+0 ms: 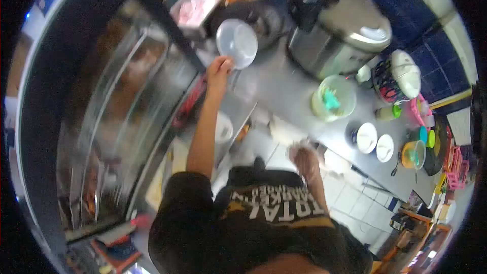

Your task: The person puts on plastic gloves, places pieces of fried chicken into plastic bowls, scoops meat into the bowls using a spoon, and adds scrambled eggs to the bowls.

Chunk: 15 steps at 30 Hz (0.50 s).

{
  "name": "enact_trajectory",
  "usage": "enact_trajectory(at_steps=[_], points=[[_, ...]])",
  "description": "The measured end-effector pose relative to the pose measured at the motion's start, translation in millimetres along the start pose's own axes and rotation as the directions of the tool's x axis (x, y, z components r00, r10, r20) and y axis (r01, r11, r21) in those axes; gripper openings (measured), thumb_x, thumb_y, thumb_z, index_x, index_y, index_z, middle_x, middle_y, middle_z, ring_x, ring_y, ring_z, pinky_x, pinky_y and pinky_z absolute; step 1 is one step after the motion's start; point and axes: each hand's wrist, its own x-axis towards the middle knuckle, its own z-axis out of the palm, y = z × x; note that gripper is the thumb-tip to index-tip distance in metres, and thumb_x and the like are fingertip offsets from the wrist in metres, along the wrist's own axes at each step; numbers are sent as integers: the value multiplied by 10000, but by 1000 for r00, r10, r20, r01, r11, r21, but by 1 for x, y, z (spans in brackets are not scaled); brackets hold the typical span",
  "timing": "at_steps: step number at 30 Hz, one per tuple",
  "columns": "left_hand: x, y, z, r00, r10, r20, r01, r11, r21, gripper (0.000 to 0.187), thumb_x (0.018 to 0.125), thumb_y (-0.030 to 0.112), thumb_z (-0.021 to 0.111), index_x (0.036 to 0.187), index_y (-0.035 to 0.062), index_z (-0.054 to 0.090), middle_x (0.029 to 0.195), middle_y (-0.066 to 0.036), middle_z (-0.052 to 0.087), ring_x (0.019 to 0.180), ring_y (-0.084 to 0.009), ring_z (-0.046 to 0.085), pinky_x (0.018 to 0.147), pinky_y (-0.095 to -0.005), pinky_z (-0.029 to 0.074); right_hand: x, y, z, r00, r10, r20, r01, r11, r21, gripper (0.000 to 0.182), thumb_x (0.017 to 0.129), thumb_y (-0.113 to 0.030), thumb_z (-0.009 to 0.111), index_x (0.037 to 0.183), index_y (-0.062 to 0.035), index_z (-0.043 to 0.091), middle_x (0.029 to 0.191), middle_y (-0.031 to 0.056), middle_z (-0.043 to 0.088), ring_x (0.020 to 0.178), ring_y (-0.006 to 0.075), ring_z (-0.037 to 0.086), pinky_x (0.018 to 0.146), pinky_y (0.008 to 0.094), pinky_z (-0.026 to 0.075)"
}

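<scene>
My left hand [220, 67] is stretched forward over the steel counter [274, 86], its fingers closed on the rim of a translucent white bowl [237, 43]. Behind the bowl are a dark round pan [264, 18] and a tray of pink-white pieces [197, 7]. My right hand [304, 160] is low, close to my body near the counter's front edge. It looks blurred and pale, perhaps inside a clear plastic glove, and its fingers are smeared by motion.
A large steel cooker [340, 20] stands at the back. A tub with a green item [333, 99], two white bowls [367, 138] and a container of orange liquid [413, 155] are on the right. A glass display case [116, 116] fills the left.
</scene>
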Motion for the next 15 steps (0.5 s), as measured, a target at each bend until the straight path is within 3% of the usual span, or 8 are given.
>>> enact_trajectory(at_steps=[1,2,4,6,10,11,12,15], points=[[-35,16,-7,987,127,95,-151,938,313,86,911,115,586,925,49,639,865,-53,652,765,-140,589,696,-282,453,9,8,-11,999,35,18,-31,984,-178,255,944,-260,497,1025,-44,606,1004,101,638,954,187,607,924,326,464],[-64,23,-16,950,198,242,-305,762,571,91,902,99,575,911,37,641,861,-70,653,769,-183,603,736,-303,464,8,1,20,983,127,-134,-151,972,-179,267,943,-263,495,1033,-40,611,990,103,648,947,184,617,895,320,477],[-125,36,-43,749,367,552,-653,265,710,122,837,59,574,935,24,637,930,-86,652,852,-276,598,826,-371,460,35,0,64,947,206,-247,-254,950,-181,279,943,-266,492,1041,-35,616,976,105,658,939,180,628,867,314,490],[-179,38,-65,802,134,582,-588,3,809,190,762,57,581,944,40,631,974,-81,636,929,-298,568,842,-410,446,50,20,69,954,203,-221,-282,858,-429,304,933,-275,509,1049,-17,620,949,118,670,894,183,644,810,321,509],[-223,19,-97,861,43,506,-497,-131,858,247,712,76,590,956,56,621,985,-61,614,970,-257,546,830,-398,436,88,56,113,981,189,-43,-153,620,-769,372,949,-343,498,1005,1,627,935,151,671,860,290,659,791,382,524],[-225,11,-105,868,36,495,-483,-165,860,241,716,73,588,955,62,617,969,-60,606,955,-249,545,818,-393,431,100,66,122,987,44,155,139,252,-958,363,935,-341,512,998,-3,628,942,173,667,870,334,646,796,408,514],[-227,4,-111,874,30,486,-471,-199,859,235,720,70,586,953,67,612,953,-59,598,940,-241,545,806,-388,426,109,74,130,920,-11,391,382,-191,-904,354,920,-339,525,992,-8,629,950,195,662,880,378,633,801,434,504],[-227,-3,-119,911,9,411,-398,-234,887,243,749,73,562,983,68,625,998,-65,607,966,-259,547,858,-414,425,114,78,165,904,-109,414,386,-211,-898,366,877,-364,570,955,-11,626,960,226,644,908,422,600,817,471,479]])
